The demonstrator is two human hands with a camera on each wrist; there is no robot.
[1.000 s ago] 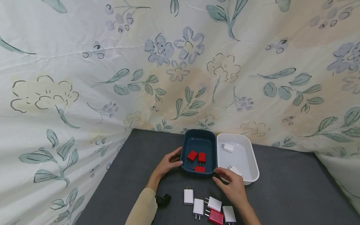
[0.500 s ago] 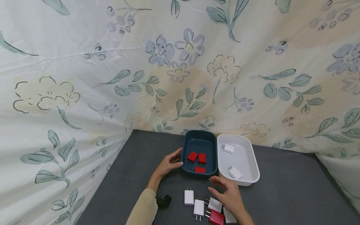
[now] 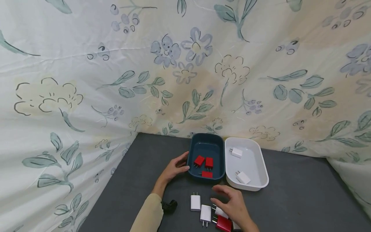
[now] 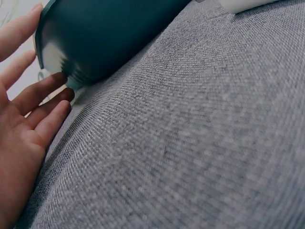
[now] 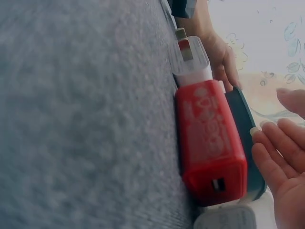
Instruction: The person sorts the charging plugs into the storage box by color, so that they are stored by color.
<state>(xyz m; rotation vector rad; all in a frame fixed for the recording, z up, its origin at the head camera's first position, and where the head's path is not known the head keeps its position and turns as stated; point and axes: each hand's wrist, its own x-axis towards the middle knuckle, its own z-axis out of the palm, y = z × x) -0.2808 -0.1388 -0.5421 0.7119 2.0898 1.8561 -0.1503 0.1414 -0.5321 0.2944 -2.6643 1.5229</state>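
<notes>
My left hand point(image 3: 173, 168) rests against the left side of the dark blue bin point(image 3: 206, 138). In the left wrist view its fingers point(image 4: 47, 88) are loosely extended along the bin wall. Three red chargers point(image 3: 207, 162) lie inside that bin. My right hand point(image 3: 233, 203) hovers with parted fingers and thumb over the loose chargers in front, holding nothing. Beneath it a white charger point(image 3: 221, 212) is partly covered. A red charger point(image 3: 223, 223) lies just nearer, large in the right wrist view, with its USB port facing the camera.
Touching the blue bin's right side stands a white bin point(image 3: 261, 167) with two white chargers point(image 3: 242, 177) inside. Two more white chargers point(image 3: 205, 213) lie left of my right hand. A floral cloth point(image 3: 179, 96) hangs behind the dark grey table point(image 3: 301, 190).
My right hand has moved from the front of the bins left and toward me, over the loose chargers. The white charger in the white bin is uncovered. My left hand stays put.
</notes>
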